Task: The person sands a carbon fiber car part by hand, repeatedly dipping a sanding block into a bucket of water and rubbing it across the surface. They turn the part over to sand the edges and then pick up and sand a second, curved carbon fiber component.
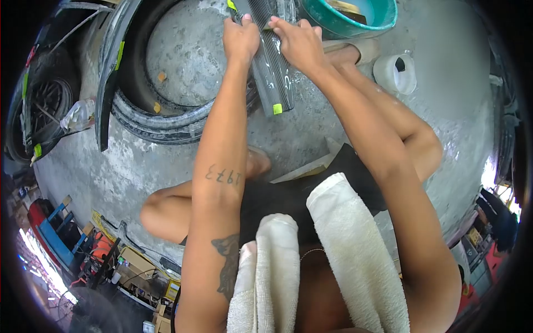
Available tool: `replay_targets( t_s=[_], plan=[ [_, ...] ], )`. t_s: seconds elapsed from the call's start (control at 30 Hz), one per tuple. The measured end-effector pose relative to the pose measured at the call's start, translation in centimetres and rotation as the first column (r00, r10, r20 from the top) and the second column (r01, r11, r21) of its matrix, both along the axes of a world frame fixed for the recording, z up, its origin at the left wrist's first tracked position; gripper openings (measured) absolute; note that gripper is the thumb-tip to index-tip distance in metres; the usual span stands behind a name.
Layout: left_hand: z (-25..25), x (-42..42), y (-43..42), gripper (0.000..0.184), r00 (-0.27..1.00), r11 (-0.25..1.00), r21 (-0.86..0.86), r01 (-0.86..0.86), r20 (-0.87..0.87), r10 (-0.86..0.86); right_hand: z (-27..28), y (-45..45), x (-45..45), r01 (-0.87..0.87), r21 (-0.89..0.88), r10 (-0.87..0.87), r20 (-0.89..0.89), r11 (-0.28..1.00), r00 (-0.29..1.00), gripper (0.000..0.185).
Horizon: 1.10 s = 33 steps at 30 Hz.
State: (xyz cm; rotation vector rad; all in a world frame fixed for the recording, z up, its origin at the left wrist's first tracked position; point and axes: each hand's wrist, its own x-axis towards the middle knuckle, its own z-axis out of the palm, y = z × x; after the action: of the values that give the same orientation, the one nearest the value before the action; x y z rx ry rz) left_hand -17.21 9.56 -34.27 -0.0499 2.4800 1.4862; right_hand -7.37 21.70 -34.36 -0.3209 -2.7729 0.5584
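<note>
A long, glossy carbon-fibre strip (273, 72) with a woven pattern and a wet-looking surface lies lengthwise in front of me. Yellow-green tape (278, 109) is stuck on its near end. My left hand (241, 40) is closed at the strip's left edge, thumb on top and the other fingers mostly hidden. On the strip's right side, my right hand (300, 45) has its fingers bent and pressed to the surface. A thin pale edge shows by its fingertips, too small to name.
A tyre (161, 125) lies on the concrete floor (325, 125) at the left, with a curved dark trim piece (108, 83) across it. Teal basin (383, 25) with liquid and a white tub (395, 74) stand at right. A white towel (355, 244) hangs from my shoulders.
</note>
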Motion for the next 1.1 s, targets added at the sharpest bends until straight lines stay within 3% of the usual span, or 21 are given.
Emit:
replay_targets(
  t_s=[0.03, 0.1, 0.13, 0.17, 0.2, 0.23, 0.27, 0.3, 0.33, 0.43, 0.5, 0.53, 0.6, 0.67, 0.73, 0.8, 0.87, 0.93, 1.0, 1.07, 1.1],
  plan=[
    [0.4, 0.1, -0.5, 0.055, 1.0, 1.0, 0.002, 0.003, -0.008, -0.003, 0.1, -0.3, 0.8, -0.024, -0.036, 0.022, -0.069, 0.999, 0.997, 0.029],
    [0.5, 0.5, -0.6, 0.048, 0.993, 0.957, -0.289, -0.006, -0.113, -0.028, 3.1, -1.7, 3.6, -0.095, -0.006, 0.092, 0.292, 0.995, 0.952, 0.038],
    [-3.4, -2.1, -2.4, 0.041, 0.724, 0.44, -0.839, 0.32, -0.084, -0.685, -0.8, -2.7, 5.3, -0.164, 0.192, 0.191, -0.128, 0.968, 0.973, 0.031],
    [-4.7, -1.8, -2.9, 0.036, 0.766, 0.719, -0.632, 0.29, -0.296, -0.57, -1.3, -3.3, 6.0, -0.189, 0.001, 0.184, -0.247, 0.982, 0.951, 0.03],
    [-5.3, -2.5, -3.2, 0.038, 0.848, 0.848, -0.311, 0.429, -0.183, -0.497, -1.6, -3.6, 6.6, -0.243, -0.177, 0.163, -0.373, 0.954, 0.913, 0.029],
    [-5.8, -3.0, -3.3, 0.04, 0.917, 0.909, 0.13, 0.397, -0.02, -0.397, -1.4, -2.9, 5.9, -0.244, -0.316, 0.154, -0.283, 0.917, 0.947, 0.036],
    [-6.1, -3.3, -3.5, 0.043, 0.935, 0.872, 0.439, 0.217, 0.164, -0.315, 1.3, -2.7, 4.8, -0.057, -0.247, 0.05, -0.037, 0.967, 0.998, 0.027],
    [-1.3, -1.2, -2.2, 0.049, 0.955, 0.938, 0.323, 0.124, 0.22, -0.202, 2.8, -1.9, 3.1, -0.1, -0.21, 0.111, 0.04, 0.973, 0.993, 0.025],
    [-3.4, -2.9, -2.7, 0.055, 0.982, 0.98, -0.058, 0.189, 0.02, -0.188, 2.6, -1.9, 1.4, -0.082, -0.17, 0.087, 0.024, 0.982, 0.996, 0.025],
    [-1.9, -1.2, -2.9, 0.059, 0.987, 0.985, 0.064, 0.161, -0.022, -0.16, 2.1, -4.2, 1.5, -0.018, -0.18, 0.019, 0.0, 0.983, 1.0, 0.029],
    [-2.2, -1.9, -1.6, 0.06, 0.995, 0.988, -0.13, 0.085, -0.049, -0.092, 0.3, -5.7, 5.5, -0.067, -0.187, 0.056, -0.063, 0.98, 0.996, 0.031],
    [-2.4, -2.3, -1.6, 0.06, 0.994, 0.989, -0.114, 0.089, -0.055, -0.096, -0.2, -6.6, 8.0, -0.108, -0.179, 0.083, -0.139, 0.978, 0.987, 0.032],
    [-3.0, -2.5, -2.0, 0.06, 0.987, 0.978, -0.163, 0.128, -0.075, -0.142, -0.7, -7.6, 11.8, -0.147, -0.264, 0.128, -0.088, 0.953, 0.988, 0.032],
    [-3.1, -2.5, -1.6, 0.06, 0.99, 0.987, -0.12, 0.104, -0.08, -0.114, 0.5, -6.2, 10.7, -0.164, -0.22, 0.139, -0.127, 0.962, 0.982, 0.032],
    [-3.2, -2.5, -1.9, 0.059, 0.989, 0.988, -0.046, 0.145, -0.03, -0.147, 3.4, -3.9, 7.5, -0.167, -0.255, 0.184, 0.044, 0.952, 0.982, 0.031],
    [-2.1, -2.3, -2.1, 0.056, 0.992, 0.984, -0.133, 0.12, -0.023, -0.124, 2.5, -3.9, 4.0, -0.141, -0.27, 0.145, -0.003, 0.952, 0.989, 0.031],
    [-0.4, -1.3, -1.5, 0.054, 0.991, 0.995, 0.017, 0.095, 0.094, -0.096, 2.8, -4.3, 3.8, -0.1, -0.277, 0.088, -0.053, 0.956, 0.995, 0.031],
    [-2.2, -2.1, -1.6, 0.052, 0.993, 0.991, -0.071, 0.114, -0.028, -0.116, 2.6, -5.1, 6.8, -0.129, -0.317, 0.145, 0.03, 0.94, 0.989, 0.031],
    [-3.7, -2.8, -1.8, 0.052, 0.987, 0.984, -0.118, 0.131, -0.079, -0.141, -1.1, -6.9, 10.5, -0.15, -0.255, 0.125, -0.113, 0.955, 0.986, 0.033],
    [-1.8, -1.5, -0.9, 0.056, 0.992, 0.992, -0.084, 0.089, -0.086, -0.096, -0.9, -6.4, 12.0, -0.147, -0.298, 0.118, -0.115, 0.943, 0.986, 0.035],
    [-1.9, -1.6, -0.9, 0.059, 0.991, 0.979, -0.17, 0.113, -0.058, -0.125, -0.6, -5.6, 11.3, -0.14, -0.249, 0.122, -0.089, 0.958, 0.989, 0.034]
  ],
)
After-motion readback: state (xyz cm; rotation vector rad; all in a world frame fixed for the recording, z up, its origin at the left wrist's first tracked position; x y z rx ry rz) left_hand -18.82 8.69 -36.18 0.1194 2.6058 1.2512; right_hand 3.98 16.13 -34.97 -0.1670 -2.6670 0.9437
